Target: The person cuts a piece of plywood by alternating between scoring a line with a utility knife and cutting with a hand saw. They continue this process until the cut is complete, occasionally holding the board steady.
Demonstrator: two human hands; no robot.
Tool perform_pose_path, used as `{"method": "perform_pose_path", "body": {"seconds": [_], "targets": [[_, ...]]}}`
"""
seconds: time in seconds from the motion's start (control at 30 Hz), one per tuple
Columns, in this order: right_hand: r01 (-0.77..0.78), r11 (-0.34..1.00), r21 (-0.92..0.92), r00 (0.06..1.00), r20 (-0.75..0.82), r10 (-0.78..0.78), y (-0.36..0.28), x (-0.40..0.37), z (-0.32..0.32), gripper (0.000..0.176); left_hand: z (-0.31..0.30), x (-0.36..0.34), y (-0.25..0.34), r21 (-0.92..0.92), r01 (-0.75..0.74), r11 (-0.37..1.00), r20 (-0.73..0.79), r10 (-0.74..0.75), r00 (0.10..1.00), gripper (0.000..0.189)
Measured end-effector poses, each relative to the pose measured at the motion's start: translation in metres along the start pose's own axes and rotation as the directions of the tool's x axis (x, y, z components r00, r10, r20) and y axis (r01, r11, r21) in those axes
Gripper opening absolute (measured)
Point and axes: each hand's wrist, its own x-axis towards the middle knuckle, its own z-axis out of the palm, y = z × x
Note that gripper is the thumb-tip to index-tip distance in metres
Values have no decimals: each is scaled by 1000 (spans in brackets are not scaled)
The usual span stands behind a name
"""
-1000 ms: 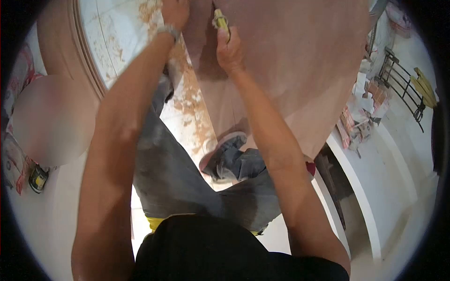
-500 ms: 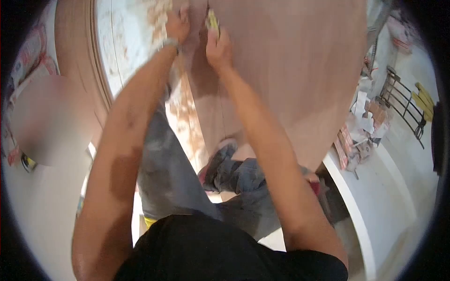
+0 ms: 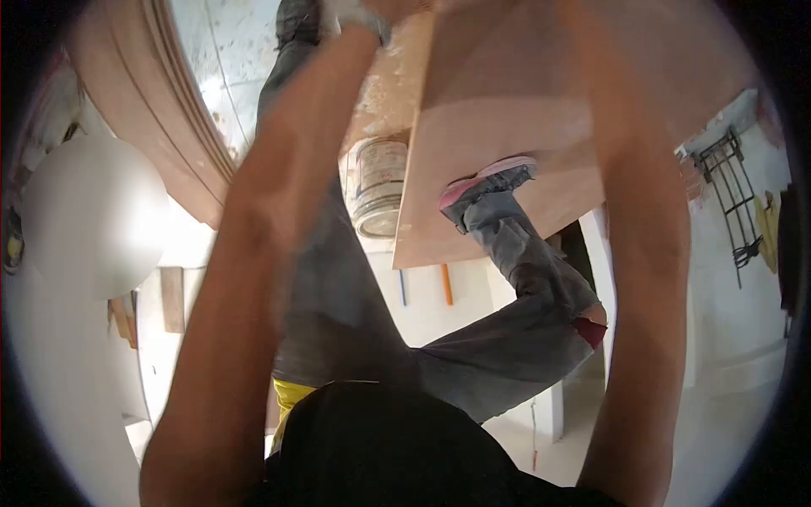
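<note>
Neither grip can be read: the bare left hand is a blur cut off by the top edge of the frame, and the bare right hand lies beyond that edge, so I cannot tell whether either holds anything. Large, flat and pinkish-brown, the smooth sheet panel fills the upper centre and upper right, with a pink-and-dark shoe resting on its lower part. Just left of its long edge, near the centre, is a whitish cylindrical bucket. I judge the panel stiff but thin, more awkward than heavy, its face too broad and smooth to grasp; opposite long edges would give the best hold, with corners likely to chip if knocked.
</note>
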Motion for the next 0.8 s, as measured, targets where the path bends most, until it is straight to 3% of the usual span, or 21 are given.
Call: {"method": "perform_pose_path", "body": {"seconds": [0.07, 0.1, 0.17, 0.2, 0.3, 0.33, 0.43, 0.53, 0.63, 0.73, 0.8], "targets": [[-85, 996, 39, 996, 38, 84, 5, 9, -5, 42, -24, -72, -71, -182, 350, 919, 78, -342, 937, 72], [-120, 991, 58, 992, 57, 116, 9, 14, -8, 42, -35, -107, -101, -180, 562, 807, 156, -541, 827, 78], [-174, 978, 115, 982, 90, 164, 8, 17, -13, 41, -47, -172, -131, -76, 744, 664, 257, -708, 658, 72], [-199, 971, 129, 977, 106, 186, 12, 23, -14, 40, -51, -177, -134, -14, 806, 591, 314, -763, 565, 57], [-250, 959, 135, 963, 141, 231, 14, 42, -22, 39, -56, -175, -153, 171, 457, 873, 458, -481, 748, 49], [-259, 955, 141, 960, 146, 239, 13, 45, -27, 38, -57, -175, -133, 256, 439, 861, 406, -508, 760, 47], [-299, 941, 157, 947, 171, 273, 14, 52, -31, 37, -58, -170, -125, 125, 450, 884, 338, -464, 819, 47], [-332, 928, 170, 935, 187, 300, 17, 54, -35, 36, -52, -154, -127, 112, 293, 949, 351, -314, 882, 47], [-352, 917, 189, 928, 202, 314, 19, 58, -35, 35, -43, -137, -117, 294, 344, 892, 298, -428, 853, 40], [-392, 896, 208, 913, 203, 353, 23, 58, -40, 33, -47, -130, -104, 403, 325, 855, 338, -470, 816, 39], [-416, 883, 219, 904, 201, 376, 24, 61, -45, 33, -46, -137, -116, 286, 374, 882, 350, -459, 816, 39]]}}
